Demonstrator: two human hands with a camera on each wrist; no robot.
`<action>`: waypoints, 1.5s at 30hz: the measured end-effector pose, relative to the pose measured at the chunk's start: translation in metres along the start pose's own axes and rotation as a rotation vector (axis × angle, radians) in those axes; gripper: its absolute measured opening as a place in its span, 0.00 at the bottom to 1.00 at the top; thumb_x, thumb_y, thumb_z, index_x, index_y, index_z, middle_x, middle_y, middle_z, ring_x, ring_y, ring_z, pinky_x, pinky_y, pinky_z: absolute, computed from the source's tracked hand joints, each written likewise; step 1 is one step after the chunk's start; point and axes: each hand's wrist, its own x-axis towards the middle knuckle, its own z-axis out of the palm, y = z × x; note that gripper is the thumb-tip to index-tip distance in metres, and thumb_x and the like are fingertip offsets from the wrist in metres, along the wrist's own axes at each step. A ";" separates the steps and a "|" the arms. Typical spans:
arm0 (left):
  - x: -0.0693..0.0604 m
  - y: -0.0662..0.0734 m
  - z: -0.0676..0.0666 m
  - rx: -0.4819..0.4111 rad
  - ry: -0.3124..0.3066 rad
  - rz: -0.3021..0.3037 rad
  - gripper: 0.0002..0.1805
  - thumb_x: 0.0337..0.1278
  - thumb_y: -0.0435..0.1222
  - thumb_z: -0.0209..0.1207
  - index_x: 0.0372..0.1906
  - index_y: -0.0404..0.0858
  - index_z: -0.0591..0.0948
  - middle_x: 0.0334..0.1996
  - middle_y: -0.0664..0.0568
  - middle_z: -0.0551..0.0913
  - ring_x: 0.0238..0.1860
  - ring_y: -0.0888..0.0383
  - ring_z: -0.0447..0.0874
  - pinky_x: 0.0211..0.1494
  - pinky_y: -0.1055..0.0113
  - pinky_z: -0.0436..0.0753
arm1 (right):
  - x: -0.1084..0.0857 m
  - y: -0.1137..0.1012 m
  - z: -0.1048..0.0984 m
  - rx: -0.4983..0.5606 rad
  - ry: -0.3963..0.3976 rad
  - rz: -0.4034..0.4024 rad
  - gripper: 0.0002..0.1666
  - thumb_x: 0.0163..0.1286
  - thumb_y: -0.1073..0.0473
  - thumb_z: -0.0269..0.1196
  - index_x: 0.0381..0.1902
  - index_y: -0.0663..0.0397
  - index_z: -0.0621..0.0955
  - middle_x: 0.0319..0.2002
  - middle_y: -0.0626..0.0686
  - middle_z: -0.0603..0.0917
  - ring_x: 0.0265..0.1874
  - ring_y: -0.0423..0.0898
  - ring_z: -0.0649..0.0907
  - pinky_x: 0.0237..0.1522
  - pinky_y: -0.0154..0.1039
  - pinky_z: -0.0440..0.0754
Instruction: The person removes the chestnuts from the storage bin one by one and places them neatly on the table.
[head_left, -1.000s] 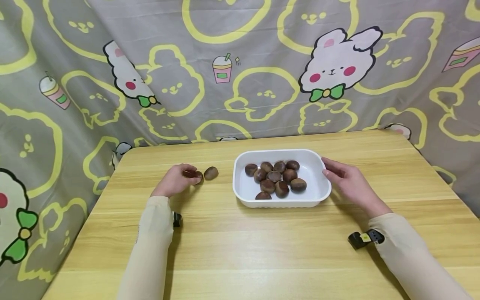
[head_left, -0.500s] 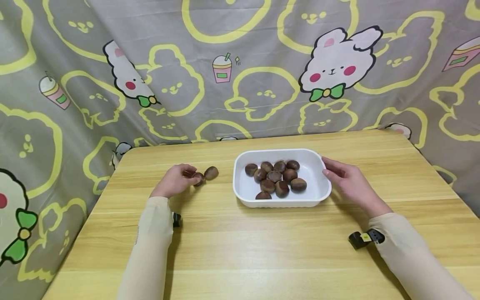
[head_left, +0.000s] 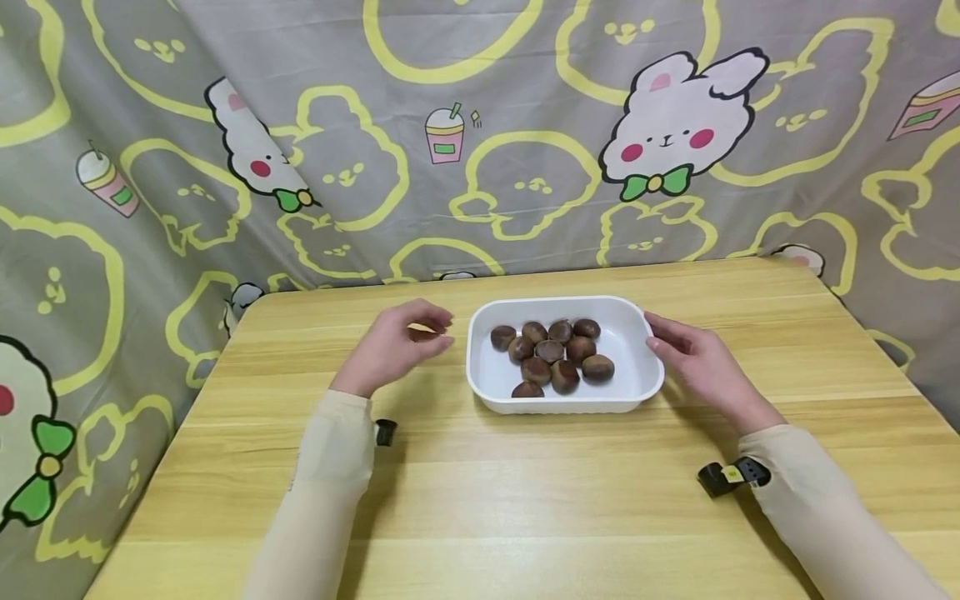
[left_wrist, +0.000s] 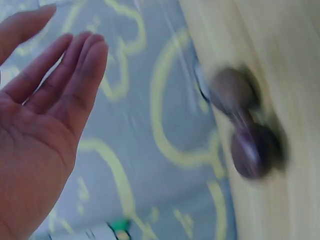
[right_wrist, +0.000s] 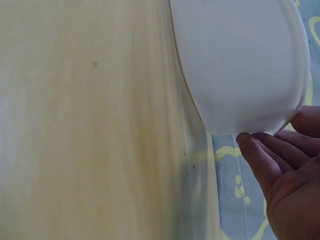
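Observation:
A white, round-cornered tray (head_left: 630,379) stands on the table with several brown chestnuts (head_left: 550,352) in its left and middle part. My left hand (head_left: 396,346) is above the table just left of the tray, thumb and fingers apart and nothing between them. In the left wrist view, two blurred chestnuts (left_wrist: 254,150) lie side by side on the table, clear of the fingers; the head view does not show them, as that hand covers the spot. My right hand (head_left: 697,367) rests its thumb and fingers (right_wrist: 257,155) against the tray's right end.
A light wood table (head_left: 480,500) runs under everything. A grey curtain (head_left: 525,108) with yellow outlines and cartoon rabbits hangs along its back and left side. Black wrist cameras (head_left: 723,479) sit on both sleeves.
My left hand has come away from the two chestnuts at the left, moving right and up, with its fingers spreading. The right hand and the tray stay in place.

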 end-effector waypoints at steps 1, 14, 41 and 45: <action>0.002 0.005 0.006 -0.013 -0.032 0.038 0.14 0.58 0.31 0.67 0.49 0.34 0.82 0.46 0.46 0.82 0.49 0.48 0.81 0.53 0.58 0.80 | 0.000 0.000 0.000 0.000 0.000 0.000 0.31 0.78 0.53 0.54 0.71 0.65 0.66 0.66 0.66 0.70 0.63 0.61 0.72 0.50 0.18 0.68; 0.027 0.032 0.070 0.216 -0.350 -0.004 0.15 0.54 0.34 0.70 0.45 0.32 0.84 0.40 0.47 0.84 0.42 0.57 0.82 0.47 0.68 0.79 | 0.000 0.001 0.000 0.005 0.000 -0.007 0.30 0.78 0.55 0.54 0.71 0.64 0.66 0.65 0.65 0.71 0.63 0.60 0.72 0.49 0.17 0.68; 0.041 0.036 0.100 0.413 -0.374 0.002 0.08 0.52 0.38 0.73 0.27 0.40 0.84 0.23 0.59 0.80 0.30 0.62 0.78 0.37 0.71 0.77 | -0.001 0.002 0.000 0.000 0.006 -0.007 0.31 0.78 0.52 0.54 0.71 0.63 0.66 0.66 0.65 0.70 0.63 0.60 0.72 0.49 0.17 0.67; 0.040 0.035 0.100 0.419 -0.381 0.020 0.06 0.53 0.36 0.72 0.28 0.40 0.85 0.24 0.59 0.81 0.31 0.62 0.78 0.38 0.72 0.77 | -0.001 0.002 0.000 -0.010 0.008 -0.007 0.31 0.78 0.53 0.54 0.71 0.64 0.65 0.65 0.66 0.70 0.62 0.61 0.73 0.49 0.16 0.67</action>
